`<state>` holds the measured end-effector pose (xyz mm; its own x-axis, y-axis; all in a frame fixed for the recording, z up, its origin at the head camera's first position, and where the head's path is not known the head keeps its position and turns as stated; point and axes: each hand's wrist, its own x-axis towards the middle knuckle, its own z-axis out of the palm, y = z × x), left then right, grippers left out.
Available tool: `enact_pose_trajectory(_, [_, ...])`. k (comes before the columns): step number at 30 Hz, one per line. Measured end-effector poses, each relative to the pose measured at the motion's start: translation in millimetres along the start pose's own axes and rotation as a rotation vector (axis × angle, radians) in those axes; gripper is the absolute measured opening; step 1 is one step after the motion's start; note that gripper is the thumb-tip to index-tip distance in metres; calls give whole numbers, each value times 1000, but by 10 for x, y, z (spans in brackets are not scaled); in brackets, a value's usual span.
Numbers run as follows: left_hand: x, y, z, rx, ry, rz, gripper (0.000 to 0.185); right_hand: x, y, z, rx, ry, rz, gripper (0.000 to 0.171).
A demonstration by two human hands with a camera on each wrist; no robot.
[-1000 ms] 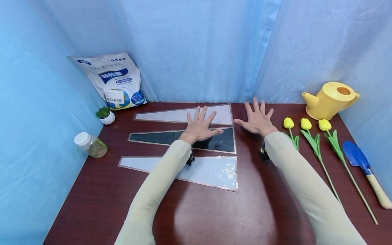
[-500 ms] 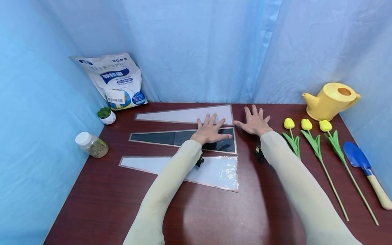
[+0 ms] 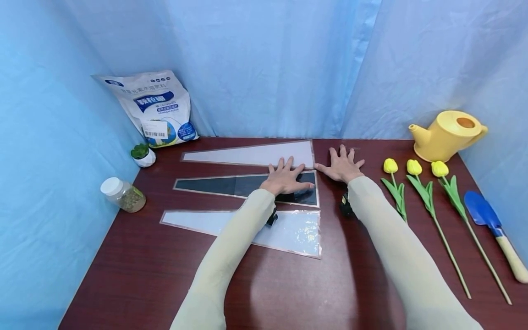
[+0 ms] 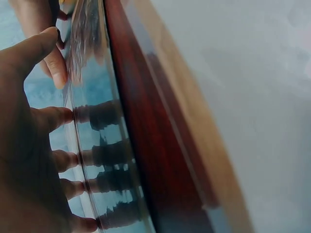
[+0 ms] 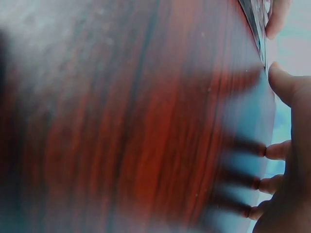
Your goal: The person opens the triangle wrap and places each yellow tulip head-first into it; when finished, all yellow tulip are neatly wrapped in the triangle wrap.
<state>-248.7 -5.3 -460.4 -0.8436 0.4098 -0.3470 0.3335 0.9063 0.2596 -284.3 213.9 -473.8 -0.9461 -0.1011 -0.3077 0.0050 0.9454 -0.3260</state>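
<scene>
**Hands flat on table and dark sleeve**

Left hand [image 3: 286, 179] lies palm down with fingers straight and spread on the wide end of the dark sleeve [image 3: 231, 185], the middle one of three tapered cellophane sleeves set side by side on the table [image 3: 136, 270]. It grips nothing; the fingertips reach to the sleeve's far edge, and the thumb points right toward the sleeve's wide end. In the left wrist view the fingers [image 4: 53, 116] press on a glossy sheet that mirrors them.

Right hand [image 3: 341, 166] is likewise flat and spread, palm down on bare wood just right of the sleeves' wide ends. Its thumb points left and comes near the corner between the far sleeve [image 3: 247, 156] and the dark one; whether it touches either cannot be told. It holds nothing. In the right wrist view the fingertips [image 5: 274, 151] rest on the red-brown wood.

The near sleeve [image 3: 297, 231], clear and shiny, lies under the left forearm, closest to the person. All three sleeves narrow toward the left.

Right of the right hand lie three yellow tulips [image 3: 412, 185], heads away from the person, stems side by side. Beyond them a blue trowel [image 3: 482, 213] lies near the table's right edge, and a yellow watering can [image 3: 447, 135] stands at the far right corner. At the far left a bag [image 3: 154, 110] leans on the blue curtain [image 3: 264, 64], with a small potted plant [image 3: 142, 155] before it and a white-capped jar [image 3: 121, 195] nearer along the left edge.
</scene>
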Motion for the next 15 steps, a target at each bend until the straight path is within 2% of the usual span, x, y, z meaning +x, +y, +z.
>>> enact_pose_trajectory(9, [10,-9,6,29,5,3,83,24,-52,-11,37,7,29,99])
enact_pose_trajectory(15, [22,-9,18,12,8,3,84,52,-101,-3,79,40,70,98])
